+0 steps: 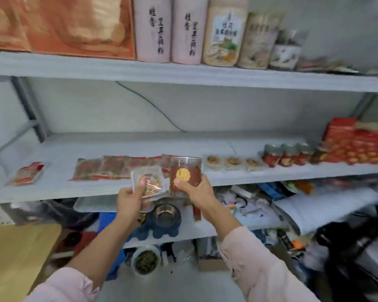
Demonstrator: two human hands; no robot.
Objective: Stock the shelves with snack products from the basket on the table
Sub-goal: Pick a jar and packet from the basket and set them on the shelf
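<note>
Head view: I see the left hand (pixel 129 198) gripping a clear snack packet (pixel 148 182), the right hand (pixel 196 189) gripping a brown jar (pixel 185 174) before the middle shelf (pixel 74 188).

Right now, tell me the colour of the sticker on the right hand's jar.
Yellow sticker on the clear jar the right hand grips; head view.

Cool, diffuse light, moderately bright, with faint soft-edged shadows on the pale grey shelf boards (pixel 59 171); it is dimmer under the middle board, where the clutter sinks into shade. The whole frame is soft with motion smear, worst at the right edge, where the stacked red cardboard boxes (pixel 356 142) streak. It is sharpest near centre, on the clear round plastic jar with brown contents (pixel 186 173) and the clear square plastic packet (pixel 147 182). Wide-angle bend: shelf edges bow and tilt towards the corners, and a faint sheen shows on the jar's rim.
</note>
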